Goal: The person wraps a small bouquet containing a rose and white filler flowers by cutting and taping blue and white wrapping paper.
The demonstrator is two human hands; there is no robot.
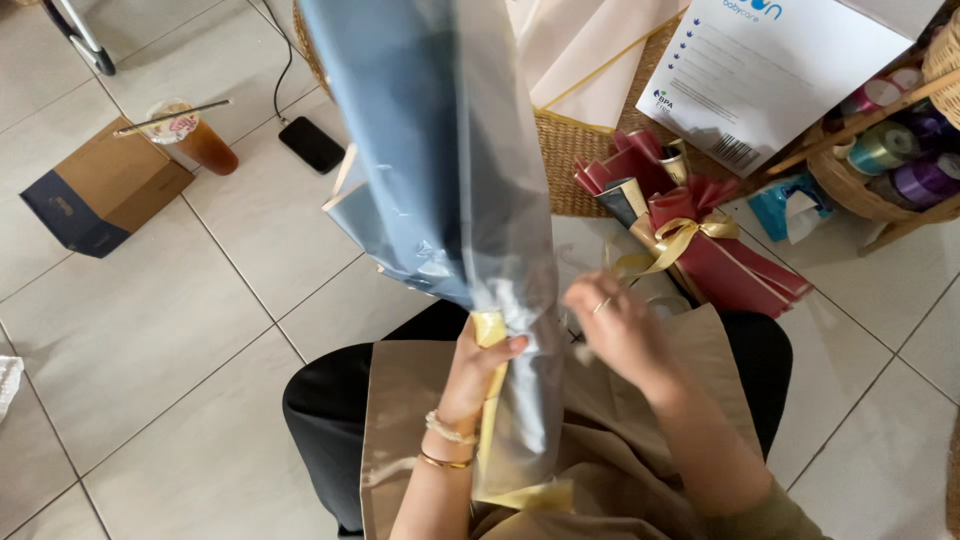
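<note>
The blue wrapped bouquet (450,190) was clamped upright by the left hand (478,372); the right hand (615,325) was raised beside it, its grip loosely curled, holding nothing visible.

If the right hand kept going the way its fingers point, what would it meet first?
Probably the blue-grey wrapping paper bundle gripped by the left hand: the right hand points left toward its pinched neck, though depth is unclear.

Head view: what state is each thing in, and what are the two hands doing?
Blue wrap: upright, gathered at its neck.
Left hand: clamped round the neck.
Right hand: beside the wrap, fingers pinched; what it holds is unclear.
Red bouquet: lying on the floor, tied with gold ribbon.
Iced drink: upright, straw laid across the top.
Phone: flat, screen dark.
Brown box: closed.
</note>
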